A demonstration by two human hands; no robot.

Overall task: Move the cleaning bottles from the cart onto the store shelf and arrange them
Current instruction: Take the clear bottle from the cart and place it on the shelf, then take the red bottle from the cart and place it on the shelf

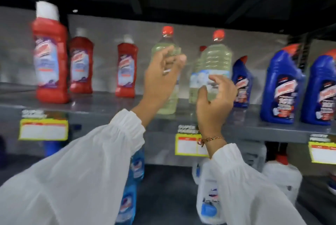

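Two clear bottles of pale yellow-green liquid with red caps stand upright on the grey shelf (109,113). My left hand (160,81) is raised in front of the left bottle (169,103), with loosely curled, spread fingers at its shoulder. My right hand (212,108) hovers in front of the label of the right bottle (214,57), its fingers apart and curved; the bottle's base is hidden behind it. Neither hand closes firmly around a bottle. The frame is motion-blurred. No cart is in view.
Three red bottles (50,61) with white caps stand to the left, and blue bottles (283,88) with red caps to the right. Yellow price tags (43,129) hang on the shelf edge. The shelf below holds white jugs (209,197) and blue-liquid bottles (131,188).
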